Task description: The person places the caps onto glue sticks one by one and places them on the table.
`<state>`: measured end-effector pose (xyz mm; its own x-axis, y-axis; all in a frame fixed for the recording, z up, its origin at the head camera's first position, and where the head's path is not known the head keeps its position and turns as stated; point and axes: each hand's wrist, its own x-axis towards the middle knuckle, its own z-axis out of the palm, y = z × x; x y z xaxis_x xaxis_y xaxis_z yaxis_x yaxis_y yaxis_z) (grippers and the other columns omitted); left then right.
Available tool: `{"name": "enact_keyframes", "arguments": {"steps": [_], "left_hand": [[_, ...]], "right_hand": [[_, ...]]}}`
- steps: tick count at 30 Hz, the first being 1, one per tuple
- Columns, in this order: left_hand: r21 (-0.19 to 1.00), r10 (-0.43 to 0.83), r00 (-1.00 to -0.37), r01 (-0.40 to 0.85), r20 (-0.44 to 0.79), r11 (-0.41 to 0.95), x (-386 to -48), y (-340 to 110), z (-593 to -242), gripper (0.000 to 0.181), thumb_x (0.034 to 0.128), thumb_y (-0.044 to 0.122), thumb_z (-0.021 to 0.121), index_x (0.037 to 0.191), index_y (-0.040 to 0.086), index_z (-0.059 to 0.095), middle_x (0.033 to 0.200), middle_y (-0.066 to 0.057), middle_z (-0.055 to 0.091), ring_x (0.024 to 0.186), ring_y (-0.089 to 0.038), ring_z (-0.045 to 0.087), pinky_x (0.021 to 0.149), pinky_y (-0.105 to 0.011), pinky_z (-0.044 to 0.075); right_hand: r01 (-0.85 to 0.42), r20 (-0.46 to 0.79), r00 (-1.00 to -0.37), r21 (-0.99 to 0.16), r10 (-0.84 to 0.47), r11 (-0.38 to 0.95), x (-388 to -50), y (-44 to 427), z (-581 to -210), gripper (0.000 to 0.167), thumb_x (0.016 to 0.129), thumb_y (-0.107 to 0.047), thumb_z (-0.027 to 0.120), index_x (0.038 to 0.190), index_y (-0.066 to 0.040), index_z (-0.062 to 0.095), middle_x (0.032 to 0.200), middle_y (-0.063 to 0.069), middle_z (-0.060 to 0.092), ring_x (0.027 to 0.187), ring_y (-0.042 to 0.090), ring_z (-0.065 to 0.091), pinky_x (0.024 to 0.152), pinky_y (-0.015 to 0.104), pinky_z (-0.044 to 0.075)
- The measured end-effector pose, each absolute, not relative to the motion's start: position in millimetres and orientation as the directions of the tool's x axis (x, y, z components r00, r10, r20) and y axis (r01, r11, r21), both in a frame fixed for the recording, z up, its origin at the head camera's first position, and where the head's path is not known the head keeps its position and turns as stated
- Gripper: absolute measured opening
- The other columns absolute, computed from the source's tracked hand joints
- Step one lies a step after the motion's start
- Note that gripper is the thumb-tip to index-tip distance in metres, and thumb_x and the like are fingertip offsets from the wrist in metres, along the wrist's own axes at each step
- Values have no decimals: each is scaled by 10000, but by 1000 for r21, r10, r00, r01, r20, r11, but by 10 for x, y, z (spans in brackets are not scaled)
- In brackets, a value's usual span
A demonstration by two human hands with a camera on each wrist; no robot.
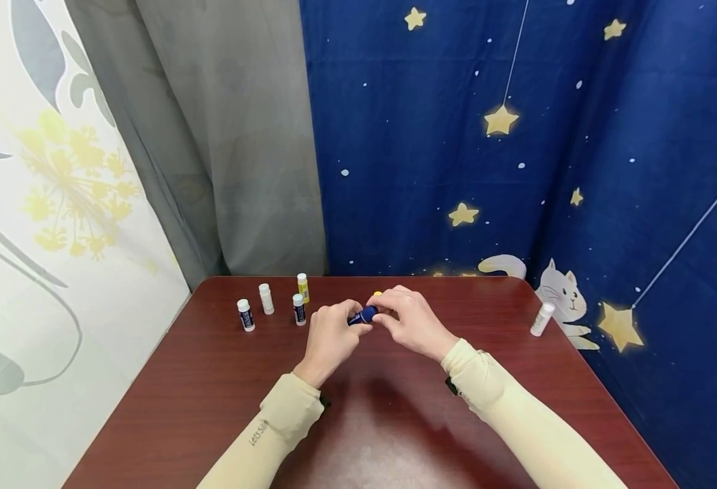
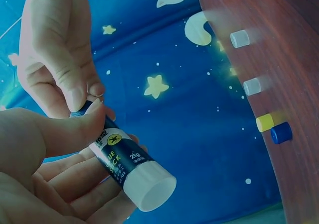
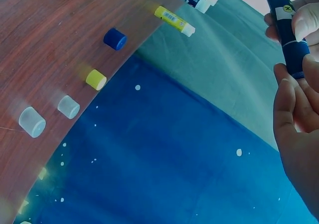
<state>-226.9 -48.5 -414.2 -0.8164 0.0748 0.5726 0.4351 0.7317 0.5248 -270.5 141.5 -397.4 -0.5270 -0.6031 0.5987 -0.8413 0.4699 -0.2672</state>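
We hold glue stick [image 1: 364, 315] above table's [image 1: 211, 394] far middle: left hand [image 1: 334, 331] grips labelled barrel [image 2: 124, 156], right hand [image 1: 415, 324] pinches dark-blue end [image 3: 295, 57]. Probably light, stiff, smooth, somewhat slippery plastic; mid-barrel seems surest hold, light pressure enough.

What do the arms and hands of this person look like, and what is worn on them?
Long, bunched, pale cream sleeves; dark lettering marks the left one. A small dark object shows beside each cuff. The left hand and right hand wear no gloves.
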Motion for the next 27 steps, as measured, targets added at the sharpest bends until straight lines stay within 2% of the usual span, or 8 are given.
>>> {"name": "enact_keyframes", "arguments": {"steps": [5,14,22,27], "left_hand": [[570,58,-831,429,554,701,-2325,-497,-4121,297,758,196,906,993,97,753,847,-8,741,700,-119,666,622,-259,552],[653,44,-874,394,484,647,-2364,-516,-4276,299,786,225,889,1020,190,707,901,56,722,782,-82,669,701,-247,567],[666,54,-868,416,493,619,-2395,-612,-4315,366,807,260,871,1122,164,713,1006,26,733,877,-114,689,750,-301,566],[678,25,-874,395,486,620,-2412,-718,-4351,361,806,272,873,1118,183,714,1039,-2,739,903,-156,705,790,-333,562]], "right_hand": [[-833,601,-540,-285,-589,474,-2752,1421,-3959,202,898,-101,769,1065,-207,729,858,-152,601,823,131,554,705,278,462],[-767,510,-641,-422,-573,483,-2767,1459,-3994,175,909,-185,770,1075,-226,735,875,-178,627,844,150,601,712,294,521],[-765,545,-643,-411,-539,497,-2805,1497,-3933,184,888,-184,788,1068,-195,748,882,-147,649,829,60,557,700,249,527],[-769,556,-635,-385,-537,511,-2847,1525,-3894,164,887,-194,789,1047,-202,750,868,-154,641,826,69,556,693,254,528]]}}
